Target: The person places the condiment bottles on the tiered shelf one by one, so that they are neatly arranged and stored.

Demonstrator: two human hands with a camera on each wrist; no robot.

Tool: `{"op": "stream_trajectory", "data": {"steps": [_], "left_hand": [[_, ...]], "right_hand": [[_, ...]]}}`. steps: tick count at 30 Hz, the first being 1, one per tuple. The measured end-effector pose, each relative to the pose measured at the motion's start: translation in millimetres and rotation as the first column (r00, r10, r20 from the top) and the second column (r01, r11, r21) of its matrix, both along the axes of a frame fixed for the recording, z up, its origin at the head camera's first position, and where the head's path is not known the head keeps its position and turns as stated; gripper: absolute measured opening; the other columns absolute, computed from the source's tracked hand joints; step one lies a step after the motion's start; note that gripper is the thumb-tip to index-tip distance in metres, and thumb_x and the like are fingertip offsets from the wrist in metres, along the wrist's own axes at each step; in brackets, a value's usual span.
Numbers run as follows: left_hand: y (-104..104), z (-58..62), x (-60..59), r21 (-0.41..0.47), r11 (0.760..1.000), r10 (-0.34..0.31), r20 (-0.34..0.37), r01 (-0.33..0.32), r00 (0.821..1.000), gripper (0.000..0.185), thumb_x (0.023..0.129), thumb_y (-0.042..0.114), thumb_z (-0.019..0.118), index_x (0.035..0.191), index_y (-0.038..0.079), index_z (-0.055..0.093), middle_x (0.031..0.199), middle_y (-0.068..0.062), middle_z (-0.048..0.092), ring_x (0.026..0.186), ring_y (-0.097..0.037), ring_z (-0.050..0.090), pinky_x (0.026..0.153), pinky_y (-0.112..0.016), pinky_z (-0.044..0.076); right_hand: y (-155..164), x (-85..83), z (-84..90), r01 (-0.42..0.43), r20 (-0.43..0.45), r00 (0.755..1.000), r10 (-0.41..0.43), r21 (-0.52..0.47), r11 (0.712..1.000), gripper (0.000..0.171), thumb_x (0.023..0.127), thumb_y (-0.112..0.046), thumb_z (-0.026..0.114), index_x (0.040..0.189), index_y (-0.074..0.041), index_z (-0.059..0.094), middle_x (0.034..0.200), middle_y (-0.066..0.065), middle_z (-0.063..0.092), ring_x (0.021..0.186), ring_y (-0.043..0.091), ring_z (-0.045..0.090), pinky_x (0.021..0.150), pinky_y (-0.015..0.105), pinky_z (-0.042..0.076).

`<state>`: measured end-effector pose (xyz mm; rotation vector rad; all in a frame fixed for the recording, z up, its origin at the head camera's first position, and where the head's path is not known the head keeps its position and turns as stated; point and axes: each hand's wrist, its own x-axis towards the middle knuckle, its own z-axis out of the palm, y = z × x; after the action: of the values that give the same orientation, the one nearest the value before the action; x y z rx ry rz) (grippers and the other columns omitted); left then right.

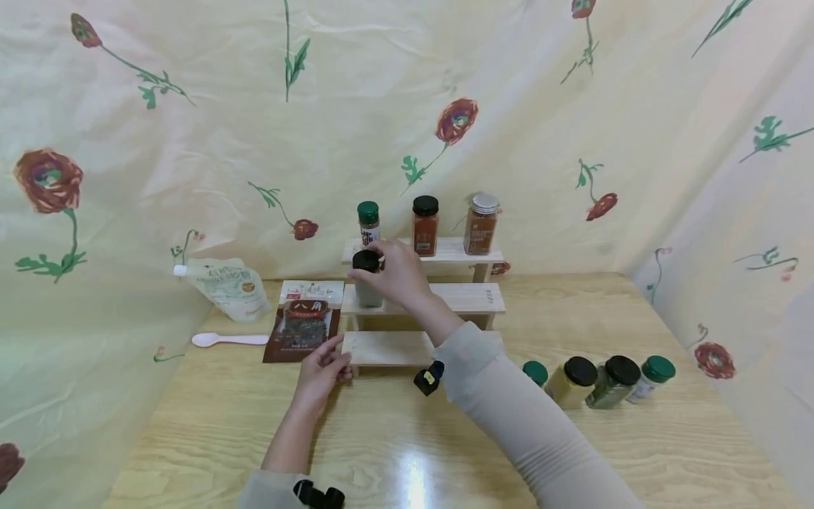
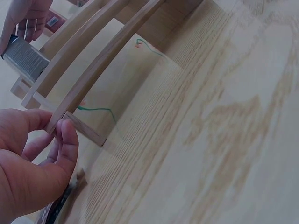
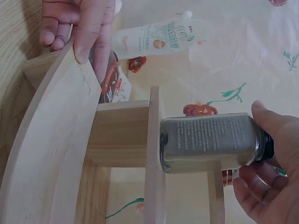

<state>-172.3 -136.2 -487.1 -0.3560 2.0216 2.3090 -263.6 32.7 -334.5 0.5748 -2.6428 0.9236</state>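
Observation:
A three-step wooden rack (image 1: 467,298) stands against the floral backdrop. My right hand (image 1: 400,274) grips the black cap of a square spice jar (image 3: 205,140) with greyish contents. The jar is upright at the left end of the middle step, its base at the board. My left hand (image 1: 321,375) pinches the left end of the lowest step (image 2: 70,100) between thumb and fingers. On the top step are a green-capped bottle (image 1: 368,215), partly behind my right hand, a black-capped jar (image 1: 425,230) of reddish spice and a silver-capped jar (image 1: 480,226).
Left of the rack lie a brown spice packet (image 1: 304,322), a white spoon (image 1: 232,340) and a white spouted pouch (image 1: 232,288) leaning on the backdrop. Several capped jars (image 1: 613,382) stand on the right of the table, one partly behind my right sleeve.

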Motion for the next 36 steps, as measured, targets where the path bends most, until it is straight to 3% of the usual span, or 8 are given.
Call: {"op": "stream_trajectory", "data": {"steps": [7, 15, 20, 29, 36], "left_hand": [[1.2, 0.6, -2.4, -0.005, 1.000, -0.002, 0.020, 0.002, 1.000, 0.048, 0.097, -0.003, 0.063, 0.144, 0.001, 0.054, 0.089, -0.006, 0.058, 0.072, -0.014, 0.064, 0.065, -0.022, 0.058], [0.8, -0.5, -0.8, -0.005, 1.000, 0.003, 0.022, -0.003, 1.000, 0.047, 0.097, -0.003, 0.063, 0.144, 0.001, 0.054, 0.088, -0.006, 0.059, 0.071, -0.013, 0.064, 0.064, -0.022, 0.058], [-0.1, -0.9, 0.4, -0.005, 1.000, 0.000, 0.028, 0.000, 1.000, 0.048, 0.097, -0.002, 0.063, 0.144, 0.001, 0.053, 0.089, -0.006, 0.058, 0.072, -0.014, 0.064, 0.064, -0.022, 0.058], [-0.9, 0.4, 0.1, 0.002, 1.000, -0.001, 0.018, 0.001, 1.000, 0.048, 0.097, -0.003, 0.063, 0.144, 0.000, 0.053, 0.087, -0.005, 0.057, 0.070, -0.013, 0.063, 0.063, -0.022, 0.058], [0.2, 1.3, -0.1, 0.009, 1.000, 0.006, 0.008, -0.006, 1.000, 0.048, 0.097, -0.003, 0.063, 0.144, -0.002, 0.052, 0.087, -0.005, 0.057, 0.069, -0.013, 0.062, 0.062, -0.021, 0.057]], "right_hand": [[2.6, -0.2, -0.7, -0.004, -0.013, 1.000, 0.004, -0.012, 1.000, 0.056, 0.083, -0.045, 0.083, 0.122, -0.007, 0.070, 0.116, 0.009, 0.070, 0.101, 0.024, 0.064, 0.082, 0.038, 0.055], [15.6, 1.9, -6.8, -0.022, 0.040, 0.999, 0.024, -0.068, 0.997, 0.071, 0.083, -0.057, 0.078, 0.137, -0.014, 0.061, 0.129, 0.005, 0.064, 0.100, 0.021, 0.065, 0.086, 0.038, 0.056], [33.5, 4.2, -13.3, -0.051, 0.066, 0.996, 0.057, -0.083, 0.995, 0.063, 0.087, -0.051, 0.077, 0.134, -0.013, 0.062, 0.116, 0.004, 0.066, 0.083, 0.017, 0.064, 0.073, 0.033, 0.056], [67.2, 13.8, -15.4, -0.071, 0.051, 0.996, 0.075, -0.082, 0.994, 0.054, 0.092, -0.041, 0.076, 0.129, -0.003, 0.065, 0.109, 0.011, 0.068, 0.088, 0.022, 0.066, 0.077, 0.037, 0.057], [95.6, 28.7, -12.3, -0.053, -0.005, 0.999, 0.053, -0.039, 0.998, 0.044, 0.092, -0.035, 0.077, 0.123, -0.005, 0.069, 0.104, 0.010, 0.071, 0.086, 0.023, 0.068, 0.073, 0.039, 0.057]]}}
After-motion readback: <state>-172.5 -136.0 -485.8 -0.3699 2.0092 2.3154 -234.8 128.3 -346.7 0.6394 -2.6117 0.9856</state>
